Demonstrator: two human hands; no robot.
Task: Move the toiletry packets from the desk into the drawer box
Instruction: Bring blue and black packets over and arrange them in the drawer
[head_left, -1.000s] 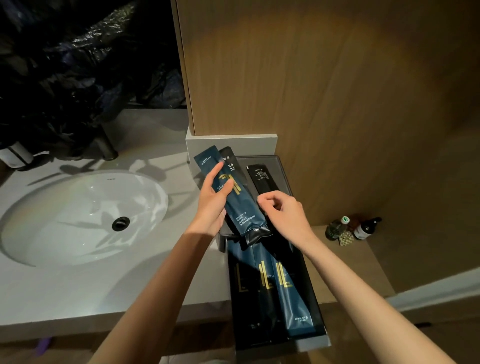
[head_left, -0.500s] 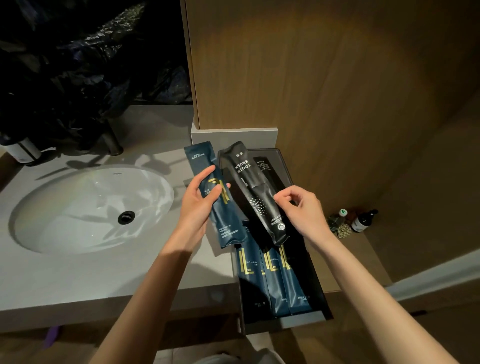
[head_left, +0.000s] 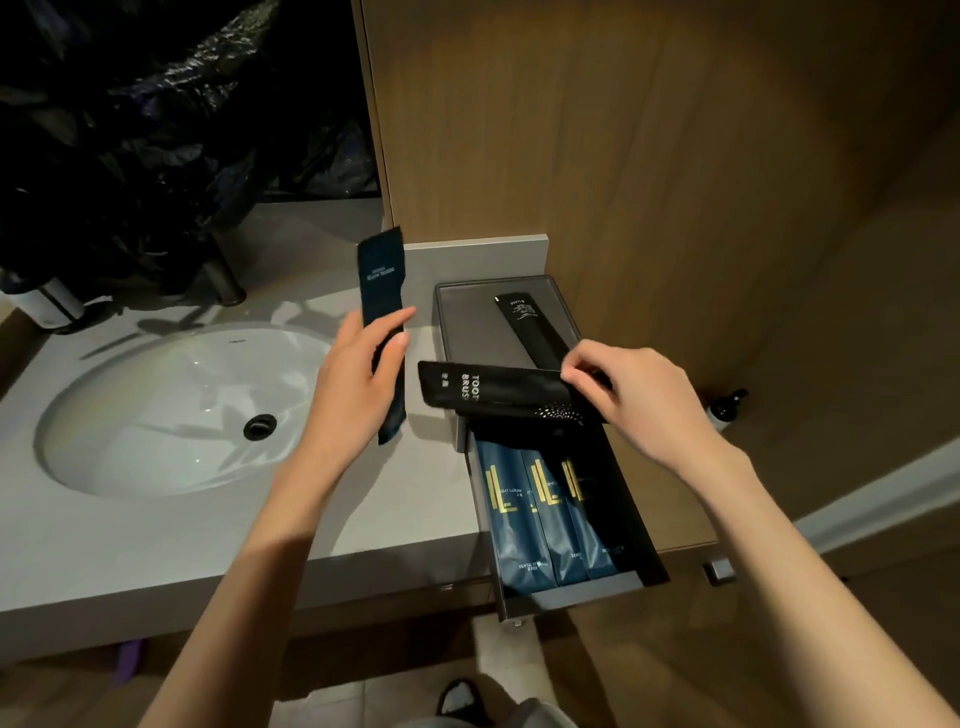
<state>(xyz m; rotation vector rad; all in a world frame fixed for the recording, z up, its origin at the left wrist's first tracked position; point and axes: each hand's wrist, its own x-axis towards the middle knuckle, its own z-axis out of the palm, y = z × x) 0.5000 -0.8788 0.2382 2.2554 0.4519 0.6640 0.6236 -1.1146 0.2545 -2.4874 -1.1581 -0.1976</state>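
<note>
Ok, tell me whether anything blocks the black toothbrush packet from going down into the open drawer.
Nothing visible does. The right hand holds the black toothbrush packet crosswise above the drawer. Three blue packets lie side by side inside, so it would probably land on them.

Dim, warm light pools on the wood panel (head_left: 597, 130) and glints off the white sink (head_left: 156, 441), the upper left is near black, and the edges bow from the wide lens.
</note>
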